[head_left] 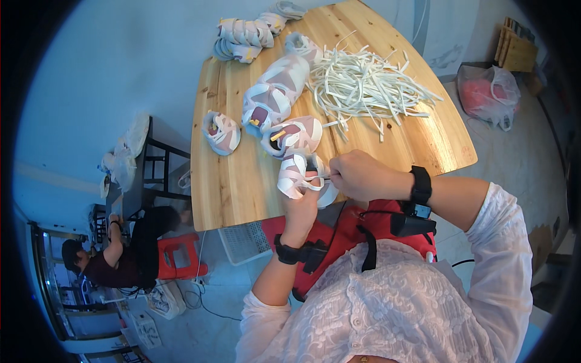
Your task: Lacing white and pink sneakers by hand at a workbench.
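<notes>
Near the front edge of the table, my left hand (300, 210) grips a small white and mauve shoe upper (293, 174). Its opening faces up and to the right. My right hand (357, 173) is closed in a pinch just right of that upper, on what looks like a white shoelace running from it; the fingertips are partly hidden. Right behind lies another upper (299, 134) with a yellow tab. A single upper (222, 133) rests to the left, and a nested row of uppers (277, 91) stretches toward the back. Beyond my right hand spreads a loose heap of white laces (366, 85).
Stacked uppers (245, 36) sit at the table's far left edge. The wooden table (236, 187) has a white plastic basket (245, 242) below it. At left a person (115, 260) sits by a red stool (180, 256). A plastic bag (489, 94) lies on the floor at right.
</notes>
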A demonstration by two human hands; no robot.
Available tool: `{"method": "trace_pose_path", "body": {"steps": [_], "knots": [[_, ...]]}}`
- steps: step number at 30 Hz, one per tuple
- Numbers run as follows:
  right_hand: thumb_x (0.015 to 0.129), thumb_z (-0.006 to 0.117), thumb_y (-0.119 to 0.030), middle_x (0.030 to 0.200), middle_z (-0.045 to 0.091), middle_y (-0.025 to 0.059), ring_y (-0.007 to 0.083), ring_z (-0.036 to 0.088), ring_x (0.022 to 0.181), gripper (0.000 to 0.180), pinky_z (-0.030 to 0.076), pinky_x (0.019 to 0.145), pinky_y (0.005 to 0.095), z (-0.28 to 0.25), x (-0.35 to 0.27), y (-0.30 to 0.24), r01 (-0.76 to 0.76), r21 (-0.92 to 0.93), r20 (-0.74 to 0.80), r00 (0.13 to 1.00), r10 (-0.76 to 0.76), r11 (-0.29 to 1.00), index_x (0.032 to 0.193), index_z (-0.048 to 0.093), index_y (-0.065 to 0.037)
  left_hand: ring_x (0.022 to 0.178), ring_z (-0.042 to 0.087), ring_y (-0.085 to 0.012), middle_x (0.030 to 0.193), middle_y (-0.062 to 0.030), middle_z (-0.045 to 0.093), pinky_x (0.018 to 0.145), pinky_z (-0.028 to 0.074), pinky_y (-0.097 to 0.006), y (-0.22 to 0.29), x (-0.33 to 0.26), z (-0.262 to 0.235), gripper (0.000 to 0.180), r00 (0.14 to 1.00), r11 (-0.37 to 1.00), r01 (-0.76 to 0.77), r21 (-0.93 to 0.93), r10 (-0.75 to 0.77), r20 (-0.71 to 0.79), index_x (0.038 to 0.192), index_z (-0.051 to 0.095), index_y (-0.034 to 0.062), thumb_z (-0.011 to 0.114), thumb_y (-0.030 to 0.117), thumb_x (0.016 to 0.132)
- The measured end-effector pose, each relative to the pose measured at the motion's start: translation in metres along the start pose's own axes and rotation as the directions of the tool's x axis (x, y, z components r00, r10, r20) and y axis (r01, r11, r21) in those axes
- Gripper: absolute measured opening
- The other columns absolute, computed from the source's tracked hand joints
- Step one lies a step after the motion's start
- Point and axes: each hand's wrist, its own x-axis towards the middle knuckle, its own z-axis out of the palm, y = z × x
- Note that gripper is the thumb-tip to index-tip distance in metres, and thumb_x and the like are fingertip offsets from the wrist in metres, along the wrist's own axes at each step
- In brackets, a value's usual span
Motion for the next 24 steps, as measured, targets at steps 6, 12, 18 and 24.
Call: {"method": "trace_pose_path", "body": {"steps": [6, 12, 18, 24], "knots": [[0.078, 0.054, -0.013, 0.066, 0.06, 0.0187, 0.0367, 0.061, 0.068, 0.016, 0.047, 0.062, 0.0446, 0.011, 0.0, 0.0, -0.097, 0.149, 0.043, 0.995, 0.091, 0.984, 0.073, 0.058, 0.002, 0.079, 0.058, -0.0116, 0.089, -0.0048, 0.061, 0.068, 0.047, -0.027, -0.014, -0.003, 0.003, 0.015, 0.996, 0.951, -0.066, 0.301, 0.081, -0.037, 0.098, 0.057, 0.0004, 0.063, 0.006, 0.085], [0.081, 0.054, -0.016, 0.064, 0.06, 0.0201, 0.0315, 0.062, 0.056, 0.021, 0.05, 0.055, 0.0399, 0.02, -0.007, -0.023, 0.02, -0.21, -0.12, 0.992, -0.046, 0.978, 0.074, 0.064, 0.001, 0.071, 0.057, -0.0127, 0.079, -0.0061, 0.059, 0.061, 0.046, -0.028, -0.022, -0.001, 0.005, 0.011, 0.995, 0.919, -0.058, 0.391, 0.084, -0.051, 0.092, 0.057, -0.0002, 0.06, 0.007, 0.085], [0.08, 0.057, -0.014, 0.063, 0.061, 0.0185, 0.0334, 0.063, 0.057, 0.018, 0.05, 0.054, 0.0406, 0.021, 0.009, 0.005, -0.291, 0.31, 0.161, 0.954, 0.251, 0.905, 0.083, 0.057, 0.004, 0.07, 0.059, -0.016, 0.079, -0.0097, 0.06, 0.062, 0.046, -0.031, -0.022, -0.001, 0.008, 0.01, 0.943, 0.785, -0.282, 0.552, 0.332, 0.008, 0.091, 0.057, 0.0001, 0.059, 0.007, 0.085], [0.079, 0.056, -0.014, 0.061, 0.059, 0.0184, 0.035, 0.061, 0.059, 0.016, 0.048, 0.055, 0.044, 0.011, -0.007, -0.012, 0.076, -0.187, -0.091, 0.991, -0.095, 0.979, 0.083, 0.053, 0.002, 0.082, 0.063, -0.0199, 0.089, -0.009, 0.064, 0.071, 0.049, -0.034, -0.008, -0.005, -0.004, 0.016, 0.997, 0.997, 0.076, -0.009, -0.075, 0.006, 0.102, 0.058, 0.0002, 0.059, 0.006, 0.087]]}}
